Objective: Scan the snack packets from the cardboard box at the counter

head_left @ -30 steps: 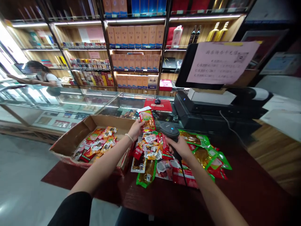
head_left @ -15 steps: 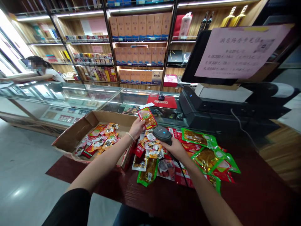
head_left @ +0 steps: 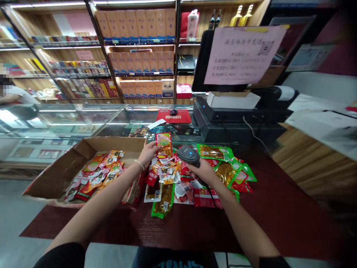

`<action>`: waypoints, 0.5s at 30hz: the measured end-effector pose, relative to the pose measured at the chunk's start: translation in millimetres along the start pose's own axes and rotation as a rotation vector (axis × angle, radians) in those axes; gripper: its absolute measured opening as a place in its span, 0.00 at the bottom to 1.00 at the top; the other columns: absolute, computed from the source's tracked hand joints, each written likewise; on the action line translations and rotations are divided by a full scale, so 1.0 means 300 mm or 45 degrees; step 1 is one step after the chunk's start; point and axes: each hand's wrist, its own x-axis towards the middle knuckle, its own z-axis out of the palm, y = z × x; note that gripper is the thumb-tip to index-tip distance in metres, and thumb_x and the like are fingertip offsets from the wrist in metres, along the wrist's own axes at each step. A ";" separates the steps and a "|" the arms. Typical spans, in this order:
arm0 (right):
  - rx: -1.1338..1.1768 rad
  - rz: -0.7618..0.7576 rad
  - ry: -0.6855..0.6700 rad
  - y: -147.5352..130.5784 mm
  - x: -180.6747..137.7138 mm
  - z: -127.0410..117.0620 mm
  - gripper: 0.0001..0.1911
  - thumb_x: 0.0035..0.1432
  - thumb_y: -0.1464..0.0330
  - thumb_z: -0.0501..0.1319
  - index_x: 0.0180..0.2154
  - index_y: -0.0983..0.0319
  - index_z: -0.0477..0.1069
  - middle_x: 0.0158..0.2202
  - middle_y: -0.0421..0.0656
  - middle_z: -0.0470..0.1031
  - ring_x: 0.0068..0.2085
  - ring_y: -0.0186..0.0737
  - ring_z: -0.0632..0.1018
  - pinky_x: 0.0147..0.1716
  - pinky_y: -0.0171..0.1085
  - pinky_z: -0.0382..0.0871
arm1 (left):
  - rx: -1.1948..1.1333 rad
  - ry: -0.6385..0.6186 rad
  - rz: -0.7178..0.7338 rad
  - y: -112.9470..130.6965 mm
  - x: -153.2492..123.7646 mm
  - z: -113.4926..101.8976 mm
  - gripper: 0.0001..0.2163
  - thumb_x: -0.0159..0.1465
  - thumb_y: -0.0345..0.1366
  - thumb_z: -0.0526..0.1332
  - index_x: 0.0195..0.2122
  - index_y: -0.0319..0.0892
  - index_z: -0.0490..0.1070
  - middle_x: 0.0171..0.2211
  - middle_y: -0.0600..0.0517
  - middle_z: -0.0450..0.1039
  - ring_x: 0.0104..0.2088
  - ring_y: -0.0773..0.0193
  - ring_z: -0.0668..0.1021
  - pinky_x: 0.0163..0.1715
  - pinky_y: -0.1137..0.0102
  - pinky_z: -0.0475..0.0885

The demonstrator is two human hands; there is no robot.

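My left hand (head_left: 148, 152) pinches a red and orange snack packet (head_left: 164, 145) and holds it upright above the counter. My right hand (head_left: 202, 172) is wrapped round the handle of a black barcode scanner (head_left: 188, 155), whose head with a blue light sits just right of the packet. Below both hands lies a heap of snack packets (head_left: 170, 175) in red, orange and green on the dark red counter (head_left: 267, 208).
An open cardboard box (head_left: 58, 171) with several packets stands at the left. A black till with a screen (head_left: 223, 59) and a pink notice (head_left: 243, 54) is behind the heap. Glass display cases (head_left: 83, 119) run to the left, shelves behind. Another person (head_left: 11, 98) leans at far left.
The view has swung to the right. My left hand has lowered the packet and turned it upright, closer to the scanner head. My right hand keeps the scanner.
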 end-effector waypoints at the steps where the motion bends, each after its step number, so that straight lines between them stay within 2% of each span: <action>1: 0.008 0.028 0.032 0.012 -0.012 -0.029 0.13 0.52 0.58 0.65 0.33 0.60 0.70 0.15 0.36 0.69 0.15 0.35 0.69 0.15 0.33 0.63 | 0.037 -0.009 -0.046 0.000 -0.002 0.017 0.17 0.52 0.34 0.70 0.43 0.38 0.73 0.36 0.47 0.79 0.32 0.62 0.81 0.32 0.70 0.76; 4: 0.081 0.083 0.132 0.054 -0.047 -0.122 0.15 0.53 0.55 0.65 0.31 0.60 0.68 0.13 0.36 0.67 0.14 0.36 0.68 0.14 0.34 0.62 | 0.080 -0.104 -0.202 0.006 -0.003 0.094 0.13 0.52 0.31 0.69 0.40 0.37 0.74 0.34 0.47 0.79 0.31 0.62 0.80 0.32 0.70 0.76; 7: 0.127 0.091 0.252 0.089 -0.082 -0.204 0.16 0.54 0.54 0.64 0.29 0.59 0.66 0.13 0.36 0.67 0.14 0.36 0.68 0.14 0.34 0.62 | 0.071 -0.203 -0.325 0.002 0.014 0.204 0.11 0.54 0.30 0.68 0.38 0.36 0.74 0.33 0.45 0.78 0.31 0.62 0.80 0.32 0.69 0.76; 12: 0.192 0.064 0.357 0.120 -0.143 -0.295 0.17 0.54 0.53 0.64 0.26 0.59 0.67 0.15 0.38 0.68 0.15 0.36 0.69 0.14 0.34 0.63 | 0.165 -0.065 -0.358 -0.054 0.058 0.386 0.12 0.57 0.26 0.64 0.42 0.38 0.72 0.31 0.49 0.78 0.27 0.65 0.79 0.28 0.72 0.74; 15: 0.170 0.080 0.369 0.132 -0.169 -0.325 0.19 0.55 0.52 0.64 0.25 0.60 0.67 0.15 0.39 0.69 0.15 0.35 0.69 0.15 0.34 0.63 | 0.211 -0.046 -0.394 -0.092 0.065 0.442 0.11 0.58 0.26 0.62 0.42 0.37 0.72 0.32 0.48 0.78 0.28 0.65 0.79 0.30 0.71 0.74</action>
